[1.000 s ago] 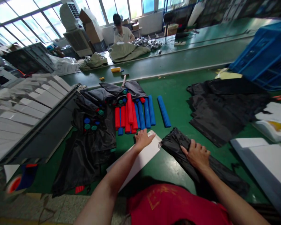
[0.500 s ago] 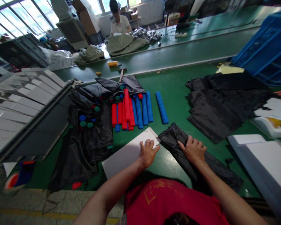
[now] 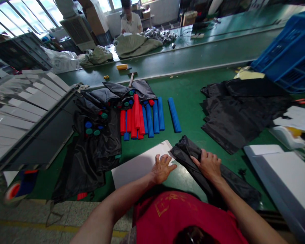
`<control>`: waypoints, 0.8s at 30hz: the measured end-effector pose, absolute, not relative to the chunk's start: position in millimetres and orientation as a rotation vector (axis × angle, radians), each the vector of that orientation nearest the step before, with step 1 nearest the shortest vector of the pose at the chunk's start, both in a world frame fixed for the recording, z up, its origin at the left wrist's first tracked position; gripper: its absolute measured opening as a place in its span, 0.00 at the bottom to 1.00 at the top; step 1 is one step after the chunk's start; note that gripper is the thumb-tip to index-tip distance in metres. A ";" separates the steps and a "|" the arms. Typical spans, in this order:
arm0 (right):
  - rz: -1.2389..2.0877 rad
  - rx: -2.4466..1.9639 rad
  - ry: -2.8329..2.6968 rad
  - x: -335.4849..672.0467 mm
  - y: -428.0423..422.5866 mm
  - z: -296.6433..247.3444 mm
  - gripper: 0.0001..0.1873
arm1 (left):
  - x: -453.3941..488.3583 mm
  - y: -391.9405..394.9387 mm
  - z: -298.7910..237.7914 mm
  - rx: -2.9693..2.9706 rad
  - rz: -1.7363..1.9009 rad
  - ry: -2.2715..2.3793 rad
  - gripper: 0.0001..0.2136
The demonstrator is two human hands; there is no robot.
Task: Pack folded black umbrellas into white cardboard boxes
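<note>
My left hand (image 3: 163,167) lies flat with its fingers spread on the near corner of a white card sheet (image 3: 138,165) on the green table (image 3: 190,98). My right hand (image 3: 207,164) is closed on a long black fabric bag (image 3: 234,184) that lies slanting along the table's front edge. Just beyond the sheet lies a row of red ribbed rods (image 3: 134,117) and blue ribbed rods (image 3: 155,115), with one blue rod (image 3: 174,114) a little apart on the right.
Black bags with coloured rod ends (image 3: 96,125) lie at the left. A pile of flat black bags (image 3: 241,112) lies at the right, with a blue crate (image 3: 289,57) behind and white boxes (image 3: 284,176) at the near right. A person (image 3: 130,22) sits at the far table.
My left hand has drawn back from the rods toward me and now rests on the sheet's near corner. My right hand stays closed on the black bag.
</note>
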State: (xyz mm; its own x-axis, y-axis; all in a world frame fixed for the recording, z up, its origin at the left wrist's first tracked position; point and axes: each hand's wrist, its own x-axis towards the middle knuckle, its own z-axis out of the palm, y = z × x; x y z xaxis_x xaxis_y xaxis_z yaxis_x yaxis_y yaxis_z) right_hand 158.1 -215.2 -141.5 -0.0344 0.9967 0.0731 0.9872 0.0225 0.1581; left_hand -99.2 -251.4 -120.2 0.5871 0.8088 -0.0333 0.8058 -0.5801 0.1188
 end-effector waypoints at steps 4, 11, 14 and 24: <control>0.226 2.038 2.291 167.6 -225.0 -145.7 0.33 | -98.3 -263.2 -127.9 2.749 0.093 1.296 0.15; 0.122 1.993 2.365 170.4 -234.4 -151.0 0.36 | -99.3 -271.8 -143.1 2.792 0.184 1.219 0.13; 0.109 2.027 2.386 169.4 -238.3 -146.7 0.37 | -99.9 -270.9 -143.0 2.807 0.206 1.214 0.15; 0.331 2.062 2.632 174.3 -266.5 -136.3 0.37 | -98.9 -269.8 -142.9 2.812 0.189 1.173 0.16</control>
State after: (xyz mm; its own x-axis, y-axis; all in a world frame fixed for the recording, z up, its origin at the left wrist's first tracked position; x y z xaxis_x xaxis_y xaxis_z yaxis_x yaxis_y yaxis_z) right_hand 174.3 -266.5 -136.3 -0.2321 0.9287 0.2891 0.9714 0.2367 0.0196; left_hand -98.9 -269.8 -142.9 0.6978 0.7118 0.0800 0.7008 -0.7015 0.1294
